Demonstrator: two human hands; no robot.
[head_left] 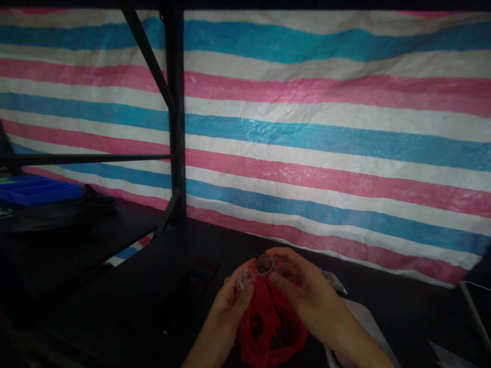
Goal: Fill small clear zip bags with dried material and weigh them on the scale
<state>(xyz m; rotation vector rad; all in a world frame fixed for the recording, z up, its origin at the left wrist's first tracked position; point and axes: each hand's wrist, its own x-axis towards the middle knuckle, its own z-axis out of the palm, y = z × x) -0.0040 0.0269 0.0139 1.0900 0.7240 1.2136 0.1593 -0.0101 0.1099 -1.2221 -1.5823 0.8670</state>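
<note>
My right hand (307,289) grips a small clear round cup (265,264) between thumb and fingers, with brownish bits visible inside it. Close beside it, my left hand (230,301) pinches a small clear plastic piece (245,278) that looks like a lid or a second cup; which of the two I cannot tell. The pieces are held near each other, and whether they touch is unclear. Under both hands sits a red plastic bag (268,332) with dark contents showing through it.
A whitish tray (366,317) lies partly under my right forearm, with a small clear packet (334,282) behind it. A blue tray (42,190) rests at the far left. A black metal post (176,117) rises from the black table (153,296) before a striped plastic sheet (326,153).
</note>
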